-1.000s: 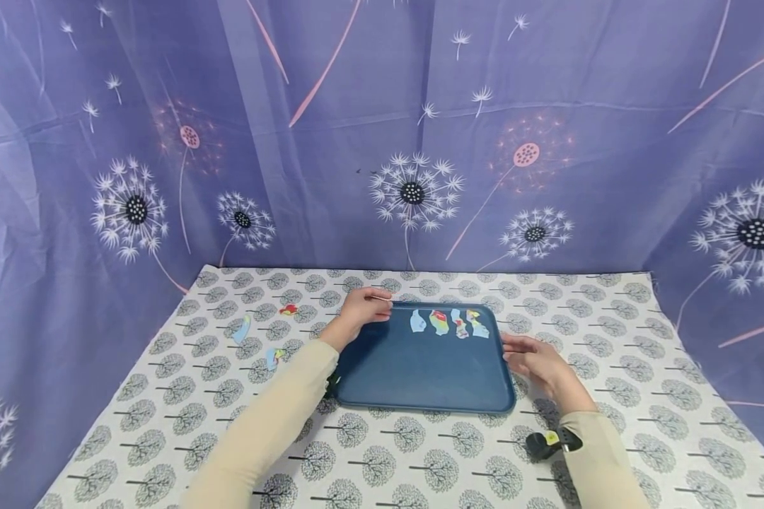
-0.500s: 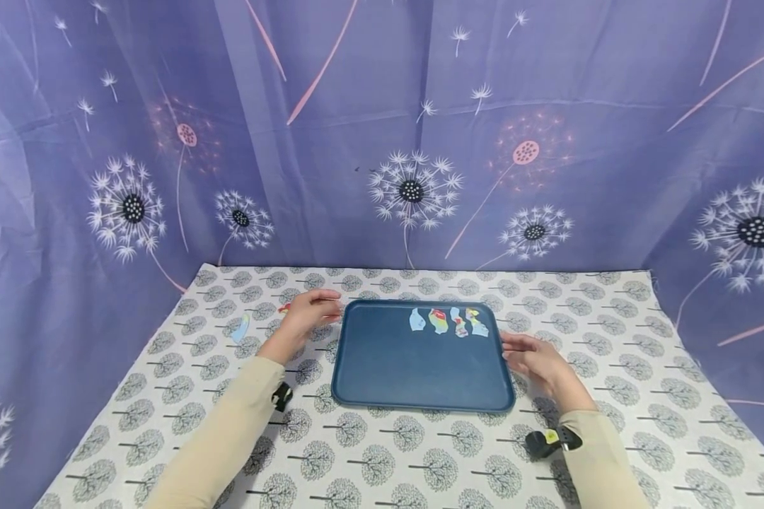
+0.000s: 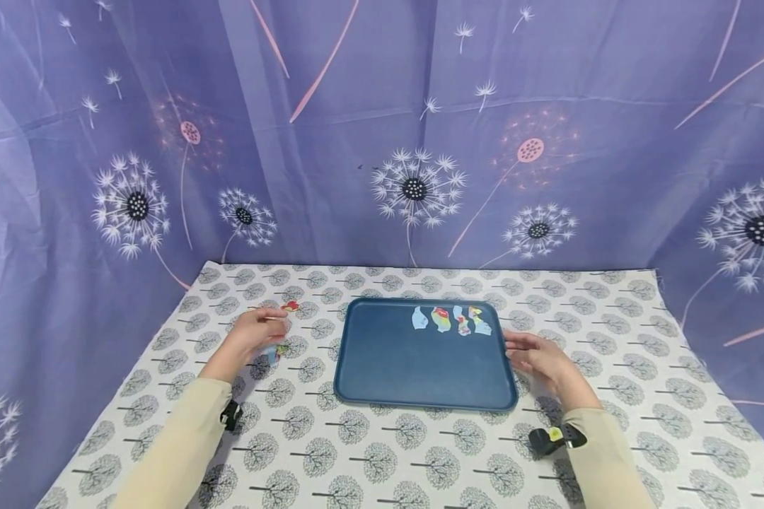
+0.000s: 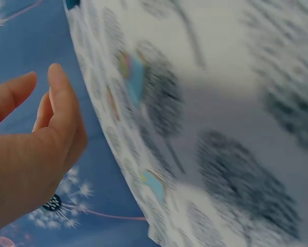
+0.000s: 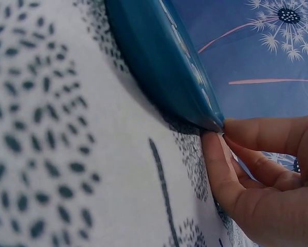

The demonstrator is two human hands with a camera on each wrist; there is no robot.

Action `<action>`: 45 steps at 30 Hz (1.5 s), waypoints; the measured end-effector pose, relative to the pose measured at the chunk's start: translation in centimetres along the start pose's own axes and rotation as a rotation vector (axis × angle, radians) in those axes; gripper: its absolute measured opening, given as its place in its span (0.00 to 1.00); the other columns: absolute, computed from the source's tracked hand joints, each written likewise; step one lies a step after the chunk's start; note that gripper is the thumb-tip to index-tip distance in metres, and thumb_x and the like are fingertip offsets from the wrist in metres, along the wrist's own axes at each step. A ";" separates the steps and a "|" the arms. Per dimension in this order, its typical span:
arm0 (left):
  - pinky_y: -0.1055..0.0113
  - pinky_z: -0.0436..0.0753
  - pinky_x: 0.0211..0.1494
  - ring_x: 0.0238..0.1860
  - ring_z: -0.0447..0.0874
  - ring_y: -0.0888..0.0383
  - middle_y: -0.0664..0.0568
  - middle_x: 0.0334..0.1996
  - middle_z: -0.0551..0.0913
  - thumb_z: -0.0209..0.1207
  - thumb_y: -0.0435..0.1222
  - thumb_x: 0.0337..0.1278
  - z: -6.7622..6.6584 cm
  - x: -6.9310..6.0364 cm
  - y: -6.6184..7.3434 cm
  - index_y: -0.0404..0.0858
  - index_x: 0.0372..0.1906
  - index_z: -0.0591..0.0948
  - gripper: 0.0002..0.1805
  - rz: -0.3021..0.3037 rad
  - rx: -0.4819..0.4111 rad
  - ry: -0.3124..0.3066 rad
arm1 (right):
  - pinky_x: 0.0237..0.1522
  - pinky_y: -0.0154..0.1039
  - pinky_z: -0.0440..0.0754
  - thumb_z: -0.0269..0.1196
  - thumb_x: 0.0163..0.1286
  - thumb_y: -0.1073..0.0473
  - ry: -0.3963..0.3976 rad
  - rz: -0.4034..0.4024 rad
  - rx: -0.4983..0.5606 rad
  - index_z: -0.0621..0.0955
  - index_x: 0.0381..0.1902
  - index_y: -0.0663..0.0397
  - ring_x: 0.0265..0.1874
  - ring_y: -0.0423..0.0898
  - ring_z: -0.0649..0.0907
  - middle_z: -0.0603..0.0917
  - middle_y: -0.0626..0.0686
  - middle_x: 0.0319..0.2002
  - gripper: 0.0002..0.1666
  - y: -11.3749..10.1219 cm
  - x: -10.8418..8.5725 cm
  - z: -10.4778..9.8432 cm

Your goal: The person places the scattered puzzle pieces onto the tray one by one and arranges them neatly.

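Note:
My left hand [image 3: 255, 336], fingers loosely bent and holding nothing, hovers over the cloth left of the blue tray [image 3: 420, 375]. Close to it are a small red piece [image 3: 290, 306] and a light blue and yellow piece [image 3: 272, 353], flat and irregular like puzzle pieces. A light blue piece [image 4: 155, 184] also shows in the left wrist view; the hand hides it in the head view. My right hand [image 3: 537, 357] pinches the tray's right rim between thumb and fingers. Several flat picture pieces, among them a red and yellow one [image 3: 441, 319], lie in a row at the tray's upper right.
A white cloth [image 3: 382, 459] with a tree print covers the table. Behind and at both sides hangs a purple dandelion curtain [image 3: 331, 177]. Each wrist wears a black camera, such as the right wrist camera [image 3: 544, 442].
My left hand has moved left from above the tray to the loose pieces on the cloth. The right hand stays at the tray's rim, and the pieces on the tray look unchanged.

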State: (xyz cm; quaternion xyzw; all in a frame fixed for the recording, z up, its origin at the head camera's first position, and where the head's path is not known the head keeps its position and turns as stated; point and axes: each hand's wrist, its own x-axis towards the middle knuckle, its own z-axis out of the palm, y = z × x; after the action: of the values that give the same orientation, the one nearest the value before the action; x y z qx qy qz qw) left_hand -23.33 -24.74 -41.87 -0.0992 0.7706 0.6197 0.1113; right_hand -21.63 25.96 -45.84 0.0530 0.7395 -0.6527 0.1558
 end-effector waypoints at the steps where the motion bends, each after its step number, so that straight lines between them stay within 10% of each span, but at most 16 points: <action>1: 0.59 0.81 0.58 0.53 0.77 0.40 0.35 0.52 0.73 0.54 0.26 0.64 -0.3 -0.1 -0.3 0.23 0.64 0.66 0.25 -0.010 0.021 0.000 | 0.51 0.33 0.83 0.57 0.64 0.75 -0.003 0.000 -0.004 0.59 0.69 0.74 0.41 0.37 0.81 0.76 0.61 0.53 0.36 0.0 0.0 0.0; 18: 0.61 0.86 0.48 0.38 0.85 0.52 0.31 0.46 0.77 0.58 0.23 0.58 -1.8 -1.5 -2.8 0.17 0.59 0.67 0.25 -0.070 0.198 -0.028 | 0.51 0.34 0.83 0.57 0.64 0.75 0.008 0.000 -0.015 0.59 0.69 0.74 0.41 0.37 0.80 0.76 0.61 0.52 0.36 0.2 -0.1 0.0; 27: 0.60 0.81 0.37 0.31 0.78 0.53 0.44 0.33 0.78 0.66 0.31 0.52 -1.2 -1.2 -3.1 0.27 0.50 0.75 0.21 -0.085 0.456 0.059 | 0.51 0.34 0.83 0.57 0.64 0.75 0.010 0.004 0.002 0.59 0.69 0.74 0.41 0.38 0.81 0.77 0.59 0.52 0.36 0.2 -0.2 0.0; 45: 0.63 0.88 0.37 0.30 0.82 0.53 0.40 0.36 0.76 0.57 0.22 0.56 -0.6 -0.8 -2.6 0.25 0.53 0.70 0.19 -0.053 0.253 0.042 | 0.52 0.34 0.83 0.56 0.64 0.76 -0.007 -0.020 0.010 0.59 0.68 0.76 0.41 0.38 0.80 0.76 0.61 0.52 0.35 0.1 -0.1 0.0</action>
State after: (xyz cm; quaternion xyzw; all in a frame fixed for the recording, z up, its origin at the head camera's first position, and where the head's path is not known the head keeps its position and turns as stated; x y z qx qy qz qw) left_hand -21.87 -25.83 -43.91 -0.1177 0.8418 0.5122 0.1231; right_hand -21.52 26.03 -45.91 0.0441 0.7361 -0.6581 0.1518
